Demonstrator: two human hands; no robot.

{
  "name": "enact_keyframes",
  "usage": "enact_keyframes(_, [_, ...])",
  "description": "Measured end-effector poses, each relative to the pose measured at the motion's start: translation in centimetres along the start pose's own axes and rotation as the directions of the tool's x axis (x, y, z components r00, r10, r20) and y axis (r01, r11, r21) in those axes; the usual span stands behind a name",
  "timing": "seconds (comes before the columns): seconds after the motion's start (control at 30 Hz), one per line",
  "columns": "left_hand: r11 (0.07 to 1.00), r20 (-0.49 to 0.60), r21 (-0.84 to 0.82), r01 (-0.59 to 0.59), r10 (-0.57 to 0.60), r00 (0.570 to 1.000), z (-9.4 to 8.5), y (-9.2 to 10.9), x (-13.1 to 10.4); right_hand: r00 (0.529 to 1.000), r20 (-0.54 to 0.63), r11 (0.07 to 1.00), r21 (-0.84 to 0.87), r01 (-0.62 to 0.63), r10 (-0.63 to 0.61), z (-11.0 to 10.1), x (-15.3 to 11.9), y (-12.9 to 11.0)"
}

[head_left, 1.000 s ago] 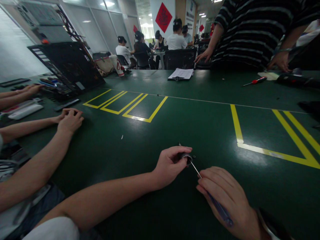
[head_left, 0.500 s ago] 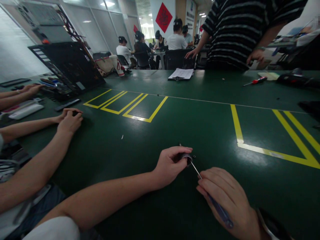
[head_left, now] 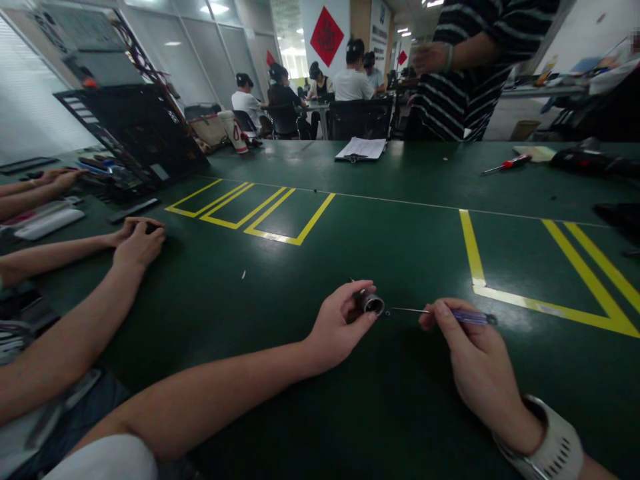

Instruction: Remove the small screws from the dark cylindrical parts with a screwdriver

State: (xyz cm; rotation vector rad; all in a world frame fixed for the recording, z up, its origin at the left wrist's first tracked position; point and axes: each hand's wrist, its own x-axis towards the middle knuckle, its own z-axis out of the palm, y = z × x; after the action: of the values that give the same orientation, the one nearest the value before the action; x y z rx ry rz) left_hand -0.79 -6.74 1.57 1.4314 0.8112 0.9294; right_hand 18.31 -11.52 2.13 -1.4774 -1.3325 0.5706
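Between the thumb and fingers of my left hand (head_left: 337, 325) is a small hollow metal cylinder (head_left: 373, 304), its round opening turned toward me and to the right. My right hand (head_left: 473, 360) grips a screwdriver (head_left: 467, 316) by its clear purple handle. The thin shaft points left, its tip close to the cylinder's mouth but apart from it. A tiny dark ring-shaped piece (head_left: 387, 313) lies on the green table beside the cylinder, near the screwdriver's tip. What is inside the cylinder is too dark to make out.
Yellow tape outlines (head_left: 273, 236) mark the green table. At the left, a co-worker's hands (head_left: 140, 240) rest on it, near a black open-framed device (head_left: 135, 133). Farther back are a clipboard with paper (head_left: 361, 149), a red screwdriver (head_left: 507, 164) and a cup (head_left: 234, 132). A person in stripes stands behind.
My right hand has drawn the screwdriver out of the cylinder and swung it up and right, now nearly level. My left hand has tilted the cylinder's opening toward me.
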Motion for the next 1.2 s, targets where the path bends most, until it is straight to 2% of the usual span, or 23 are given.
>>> enact_keyframes(0.27, [0.996,-0.052,-0.084,0.012,-0.017,0.999,0.3,0.6,0.1,0.997,0.076,0.999,-0.047,0.011,-0.007,0.1,-0.2,-0.3])
enact_keyframes(0.33, [0.995,-0.06,-0.094,0.021,-0.027,0.998,0.4,0.8,0.1,0.994,0.1,0.995,-0.088,0.057,-0.048,0.1,-0.3,-0.4])
enact_keyframes(0.4, [0.995,-0.069,-0.101,0.021,-0.028,0.997,0.4,0.8,0.1,0.983,0.107,0.978,-0.13,0.16,-0.147,0.0,-0.6,-0.3])
enact_keyframes(0.5, [0.994,-0.082,-0.106,0.001,-0.01,0.997,0.4,0.5,0.1,0.928,0.148,0.912,-0.182,0.366,-0.343,0.0,-1.2,-0.2])
enact_keyframes(0.57, [0.995,-0.095,-0.096,-0.012,0.003,0.995,0.3,0.3,0.1,0.886,0.204,0.869,-0.196,0.455,-0.417,0.0,-1.5,-0.2])
enact_keyframes(0.67, [0.998,-0.112,-0.068,-0.018,0.01,0.994,0.3,0.2,0.1,0.859,0.239,0.849,-0.178,0.498,-0.453,0.0,-1.8,-0.5])
enact_keyframes(0.77, [1.0,-0.109,-0.027,-0.007,0.004,0.994,0.2,0.3,0.1,0.832,0.201,0.831,-0.115,0.544,-0.517,-0.5,-2.0,-0.9])
enact_keyframes(0.9, [1.0,-0.097,-0.012,-0.021,0.02,0.995,0.1,0.2,0.1,0.729,0.175,0.735,-0.043,0.677,-0.661,-0.9,-2.2,-1.2])
enact_keyframes(0.97, [0.999,-0.092,-0.025,-0.025,0.022,0.996,0.2,0.1,0.1,0.694,0.229,0.705,-0.043,0.708,-0.682,-0.8,-2.3,-1.1])
enact_keyframes(1.07, [0.999,-0.078,-0.033,-0.029,0.027,0.997,0.2,0.0,0.0,0.68,0.3,0.697,-0.064,0.714,-0.669,-0.4,-2.4,-0.8])
enact_keyframes(1.2, [0.997,-0.052,0.012,-0.076,0.077,0.996,0.1,0.1,-0.1,0.655,0.318,0.672,-0.072,0.737,-0.685,-0.1,-2.5,-0.5])
